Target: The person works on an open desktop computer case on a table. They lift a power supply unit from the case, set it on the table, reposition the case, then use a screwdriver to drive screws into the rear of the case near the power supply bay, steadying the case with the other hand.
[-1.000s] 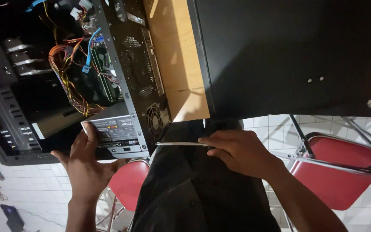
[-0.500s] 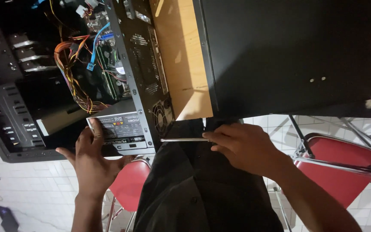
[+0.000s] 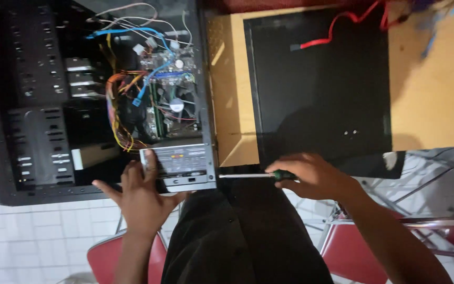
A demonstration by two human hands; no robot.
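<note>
The open computer case (image 3: 101, 94) lay on the table (image 3: 432, 105), with the side panel (image 3: 319, 89) at its three o'clock. The power supply (image 3: 177, 163) sat in the case's six o'clock corner, the screwdriver (image 3: 253, 175) at its three o'clock and the motherboard (image 3: 172, 89) at its twelve.

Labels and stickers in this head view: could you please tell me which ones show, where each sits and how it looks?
Power supply label: pale rectangular sticker on the grey power supply at the open computer case's lower corner, beside the left hand.
White strip: small upright white rectangle on the dark inner wall, left of the power supply.
No packages, signs or screens show.
</note>
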